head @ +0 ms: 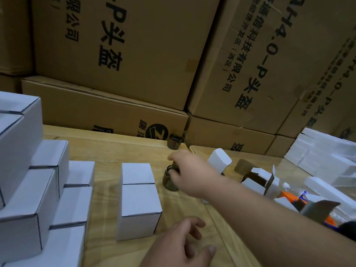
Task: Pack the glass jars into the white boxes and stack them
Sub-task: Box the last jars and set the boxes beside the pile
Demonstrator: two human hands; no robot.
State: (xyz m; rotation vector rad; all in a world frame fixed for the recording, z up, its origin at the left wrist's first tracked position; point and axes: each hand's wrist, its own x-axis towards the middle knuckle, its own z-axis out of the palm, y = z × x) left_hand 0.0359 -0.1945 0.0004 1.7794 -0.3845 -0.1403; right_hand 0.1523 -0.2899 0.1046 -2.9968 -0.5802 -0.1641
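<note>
My right hand point(189, 173) reaches across the wooden table point(107, 149) and grips a dark glass jar point(169, 183) from above, fingers curled round its top. A second dark jar point(175, 141) stands further back against the brown cartons. Two shut white boxes point(137, 199) sit end to end just left of the held jar. A stepped stack of white boxes point(34, 180) fills the left side. My left hand point(183, 245) hovers low in front, fingers loosely curled, holding nothing. An open white box point(259, 181) lies on its side to the right.
Big brown cartons point(134, 54) wall off the back of the table. Flat white boxes point(325, 151) are piled at the far right. A small upright white box point(219, 158), a plastic bottle with an orange label point(290, 195) and another open box point(319, 209) crowd the right.
</note>
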